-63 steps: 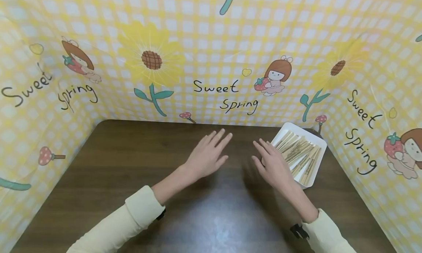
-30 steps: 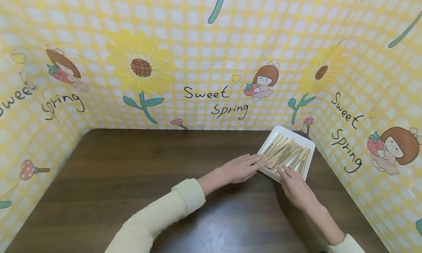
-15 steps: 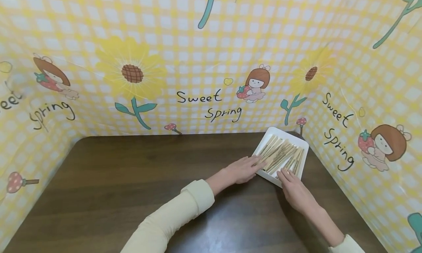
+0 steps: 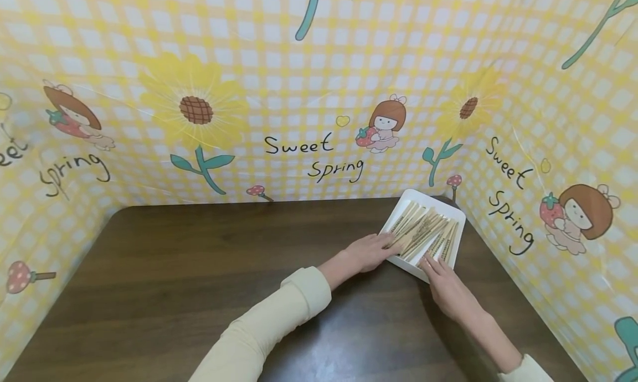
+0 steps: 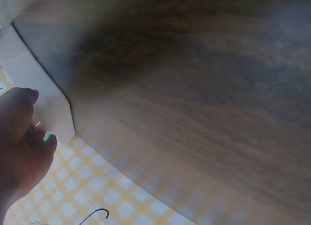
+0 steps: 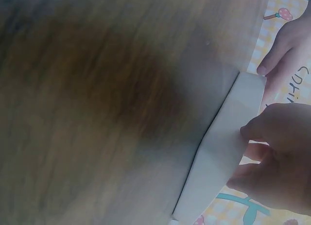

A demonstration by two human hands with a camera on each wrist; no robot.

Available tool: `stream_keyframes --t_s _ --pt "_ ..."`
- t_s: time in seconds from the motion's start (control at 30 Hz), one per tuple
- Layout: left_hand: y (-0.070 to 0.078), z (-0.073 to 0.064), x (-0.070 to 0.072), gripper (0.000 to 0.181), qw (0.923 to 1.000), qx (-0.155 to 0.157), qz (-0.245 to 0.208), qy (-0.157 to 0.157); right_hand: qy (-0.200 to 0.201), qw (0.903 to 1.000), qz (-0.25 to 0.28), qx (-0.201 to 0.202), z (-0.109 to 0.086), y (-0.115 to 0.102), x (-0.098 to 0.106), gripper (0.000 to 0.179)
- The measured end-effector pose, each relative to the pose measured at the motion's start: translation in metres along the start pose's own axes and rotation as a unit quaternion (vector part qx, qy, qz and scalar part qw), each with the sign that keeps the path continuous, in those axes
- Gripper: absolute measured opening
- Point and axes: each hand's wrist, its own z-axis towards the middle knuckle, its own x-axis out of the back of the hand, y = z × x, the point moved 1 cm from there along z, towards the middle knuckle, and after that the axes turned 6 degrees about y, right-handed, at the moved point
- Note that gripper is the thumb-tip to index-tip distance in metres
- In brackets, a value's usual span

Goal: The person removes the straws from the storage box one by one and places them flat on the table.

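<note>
Backdrop: yellow-and-white checked sheet [image 4: 299,94] around three sides, printed with large yellow sunflowers [image 4: 196,111].
Bench [image 4: 199,249]: dark brown, wood-grained, flat, its far corners rounded.
Sleeves [image 4: 279,304]: cream cloth, the left one folded back in a cuff.
Tray [image 4: 408,269]: white, shallow, rectangular with rounded corners, set askew at the far right of the bench, near the sheet.
Left hand [image 4: 371,253]: reaches across the near-left rim, fingers inside.
Right hand [image 4: 448,288]: at the near rim, fingertips inside.
Grip: fingertips partly hidden; cannot tell whether either hand pinches anything.
Sticks [image 4: 423,230]: slim, straight, pale tan, dark-marked, heaped loosely in the tray, partly under the left fingers.
</note>
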Motion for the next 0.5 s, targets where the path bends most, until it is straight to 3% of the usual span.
stream_keyframes --t_s 0.17,0.23,0.5 --pt "0.004 0.003 0.0 0.053 0.9997 0.003 0.023 -0.012 -0.008 0.9999 -0.006 -0.014 -0.006 -0.001 0.002 0.038" --pt "0.004 0.006 -0.001 0.052 0.9992 -0.002 0.04 -0.001 -0.009 0.9997 -0.011 -0.018 -0.007 -0.002 0.002 0.037" --pt "0.008 0.011 -0.001 0.048 0.9926 -0.051 0.106 0.028 0.001 0.9997 -0.01 -0.02 -0.01 -0.002 0.002 0.038"
